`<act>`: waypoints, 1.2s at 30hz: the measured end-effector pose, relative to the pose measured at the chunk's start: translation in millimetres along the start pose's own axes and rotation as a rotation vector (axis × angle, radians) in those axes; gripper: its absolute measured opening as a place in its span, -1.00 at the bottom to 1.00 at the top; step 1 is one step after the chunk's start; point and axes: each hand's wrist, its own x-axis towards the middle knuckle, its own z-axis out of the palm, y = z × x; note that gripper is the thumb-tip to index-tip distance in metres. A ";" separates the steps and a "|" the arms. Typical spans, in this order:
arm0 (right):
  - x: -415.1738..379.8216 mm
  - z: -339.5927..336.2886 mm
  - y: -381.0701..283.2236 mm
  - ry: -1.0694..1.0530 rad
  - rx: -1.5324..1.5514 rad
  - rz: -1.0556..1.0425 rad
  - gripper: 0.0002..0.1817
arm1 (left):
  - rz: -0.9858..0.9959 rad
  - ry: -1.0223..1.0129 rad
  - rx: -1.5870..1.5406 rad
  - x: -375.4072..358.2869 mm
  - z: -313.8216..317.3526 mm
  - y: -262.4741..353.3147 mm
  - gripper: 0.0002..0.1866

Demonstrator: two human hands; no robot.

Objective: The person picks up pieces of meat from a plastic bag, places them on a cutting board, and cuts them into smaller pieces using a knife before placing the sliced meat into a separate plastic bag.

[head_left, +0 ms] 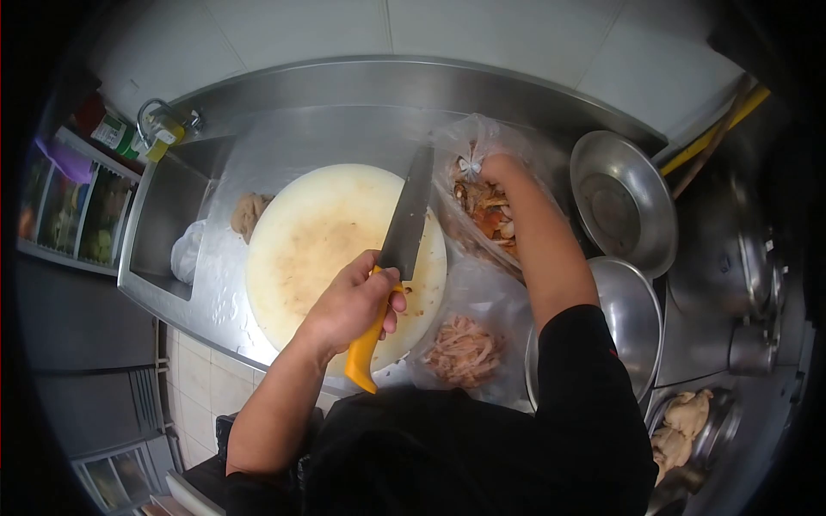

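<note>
My left hand (351, 303) is closed round the yellow handle of a kitchen knife (408, 224). Its broad blade points away from me over the right edge of a round white cutting board (301, 206). My right hand (499, 170) reaches into a clear plastic bag (456, 142) to the right of the board, and its fingers are hidden there. Reddish-brown and pale food scraps (487, 211), perhaps bones and skin, fill the bag. Nearer my body, shredded pale pink meat (465, 351) lies on or in clear plastic.
Two metal bowls (621, 202) (632, 310) stand at the right. A brownish lump (249, 213) lies left of the board, beside the sink (172, 215) with a white plastic bag (187, 254). Whole poultry (684, 421) sits in a container at lower right, below metal pots (718, 249).
</note>
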 end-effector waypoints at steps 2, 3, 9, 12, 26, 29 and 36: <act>2.0 7.2 -3.7 -0.022 -0.070 0.022 -0.49 | -0.005 0.001 0.020 -1.9 -2.4 -1.3 -0.77; 16.8 17.9 4.9 -0.064 -0.115 0.024 -0.48 | -0.011 -0.001 0.030 -2.3 -3.7 -0.3 -0.77; -7.8 -1.7 16.5 -0.086 -0.059 0.019 -0.61 | -0.008 -0.066 0.203 -13.3 -13.3 2.9 -0.75; -49.9 -50.1 30.6 -0.290 0.285 0.113 -0.73 | -0.015 -0.092 0.403 -40.4 -34.8 -5.0 -0.71; -269.8 29.8 -161.8 -0.630 0.563 -0.509 -0.62 | -0.077 0.454 0.201 -167.1 -144.4 -160.6 -0.58; -262.2 127.0 -189.4 -0.422 0.363 -0.668 -0.67 | -0.053 0.435 0.234 -186.8 -135.2 -153.1 -0.62; -293.0 144.2 -186.9 -0.132 0.428 -0.804 -0.67 | -0.069 0.395 0.568 -201.2 -132.2 -164.7 -0.67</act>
